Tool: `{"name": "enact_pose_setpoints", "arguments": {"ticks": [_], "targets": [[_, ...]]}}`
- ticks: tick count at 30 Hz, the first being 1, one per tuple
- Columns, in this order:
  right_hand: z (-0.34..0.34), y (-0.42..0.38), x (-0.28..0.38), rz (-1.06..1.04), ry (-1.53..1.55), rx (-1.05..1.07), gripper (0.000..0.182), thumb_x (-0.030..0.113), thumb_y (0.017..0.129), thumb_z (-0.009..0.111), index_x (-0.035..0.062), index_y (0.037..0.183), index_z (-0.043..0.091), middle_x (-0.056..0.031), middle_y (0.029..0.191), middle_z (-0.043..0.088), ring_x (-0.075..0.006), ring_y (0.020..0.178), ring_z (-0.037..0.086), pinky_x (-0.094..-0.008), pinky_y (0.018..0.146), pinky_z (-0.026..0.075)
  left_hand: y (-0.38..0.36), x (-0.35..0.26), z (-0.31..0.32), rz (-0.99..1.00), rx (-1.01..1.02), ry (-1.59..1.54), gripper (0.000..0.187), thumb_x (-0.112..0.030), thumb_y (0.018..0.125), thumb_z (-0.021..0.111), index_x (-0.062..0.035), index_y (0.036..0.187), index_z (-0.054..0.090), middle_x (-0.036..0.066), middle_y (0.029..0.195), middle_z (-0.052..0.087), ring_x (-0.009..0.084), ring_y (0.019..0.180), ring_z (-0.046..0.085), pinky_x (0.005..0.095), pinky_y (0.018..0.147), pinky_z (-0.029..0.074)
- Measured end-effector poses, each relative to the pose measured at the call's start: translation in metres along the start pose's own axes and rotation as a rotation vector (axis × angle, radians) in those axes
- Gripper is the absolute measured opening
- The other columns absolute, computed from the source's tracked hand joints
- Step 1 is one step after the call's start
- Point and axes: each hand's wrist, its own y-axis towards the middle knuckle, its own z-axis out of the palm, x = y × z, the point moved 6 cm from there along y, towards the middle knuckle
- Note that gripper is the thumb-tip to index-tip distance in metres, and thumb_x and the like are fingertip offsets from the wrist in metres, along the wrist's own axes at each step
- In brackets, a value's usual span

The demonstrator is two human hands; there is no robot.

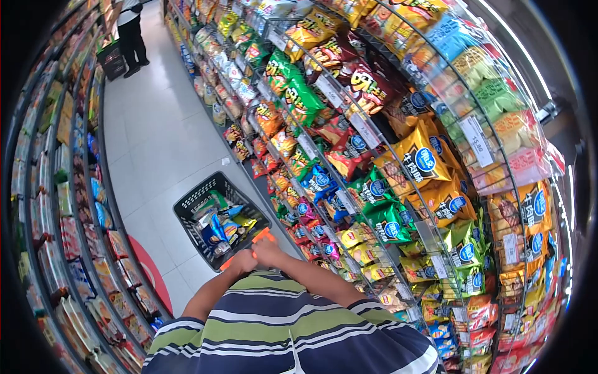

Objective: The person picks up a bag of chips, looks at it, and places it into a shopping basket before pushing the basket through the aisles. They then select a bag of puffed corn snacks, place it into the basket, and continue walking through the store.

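A dark green shopping basket (185, 215) stands in front of me over the floor, with several snack packets (227, 227) inside, among them blue, yellow and green ones. Both my hands are on its orange handle (262, 235). My left hand (243, 262) is closed round the handle at the near side of the basket. Just right of it and a little farther forward, my right hand (268, 248) also grips the handle. The bottom of the basket is hidden by the packets.
Wire shelves of snack bags (423, 159) with price tags run close along my right. Packed shelves (68, 187) line the left side. The tiled floor (146, 143) stretches ahead between them. Farther up the aisle stands a person (131, 40) beside another dark basket (111, 60).
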Motion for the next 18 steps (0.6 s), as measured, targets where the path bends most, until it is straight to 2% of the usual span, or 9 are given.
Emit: {"name": "enact_pose_setpoints", "arguments": {"ticks": [1,7,11,14,18], "targets": [[0.008,0.004,-0.003,0.012,0.029,-0.027,0.023,0.025,0.087,0.064,0.0136,0.105,0.071,-0.0068,0.114,0.067,-0.0293,0.116,0.058,-0.0632,0.090,0.043,0.000,0.002,0.001,0.002,-0.008,-0.011,0.041,-0.031,0.083,0.060,0.0019,0.102,0.074,0.031,0.106,0.070,0.0469,0.103,0.067,0.0526,0.092,0.053],[0.007,0.005,-0.002,0.030,0.023,-0.019,0.025,0.024,0.086,0.065,0.0132,0.107,0.071,-0.0069,0.115,0.067,-0.0290,0.117,0.057,-0.0635,0.090,0.043,-0.011,-0.011,-0.011,-0.004,-0.002,-0.026,0.043,-0.033,0.084,0.059,0.0038,0.101,0.074,0.032,0.106,0.070,0.0474,0.103,0.067,0.0527,0.092,0.053],[-0.004,0.001,0.003,0.030,0.020,0.010,0.025,0.024,0.086,0.065,0.0128,0.108,0.071,-0.0084,0.114,0.067,-0.0290,0.118,0.057,-0.0626,0.091,0.043,0.004,0.008,0.005,0.015,-0.008,0.014,0.044,-0.034,0.084,0.058,0.0038,0.101,0.073,0.032,0.105,0.069,0.0478,0.103,0.067,0.0529,0.092,0.053],[-0.007,-0.001,0.002,0.010,0.016,-0.022,0.023,0.024,0.086,0.065,0.0125,0.105,0.072,-0.0081,0.113,0.067,-0.0289,0.117,0.057,-0.0604,0.090,0.044,0.012,0.018,0.010,0.066,-0.061,0.046,0.048,-0.045,0.087,0.060,-0.0009,0.100,0.074,0.031,0.098,0.070,0.0491,0.097,0.067,0.0532,0.085,0.054],[0.004,0.003,-0.002,0.020,0.017,-0.074,0.021,0.024,0.086,0.066,0.0123,0.102,0.072,-0.0066,0.110,0.067,-0.0288,0.114,0.058,-0.0577,0.088,0.046,0.022,0.020,0.019,0.140,-0.014,0.082,0.045,-0.043,0.088,0.059,-0.0022,0.101,0.074,0.030,0.096,0.070,0.0487,0.096,0.067,0.0541,0.082,0.053]]}}
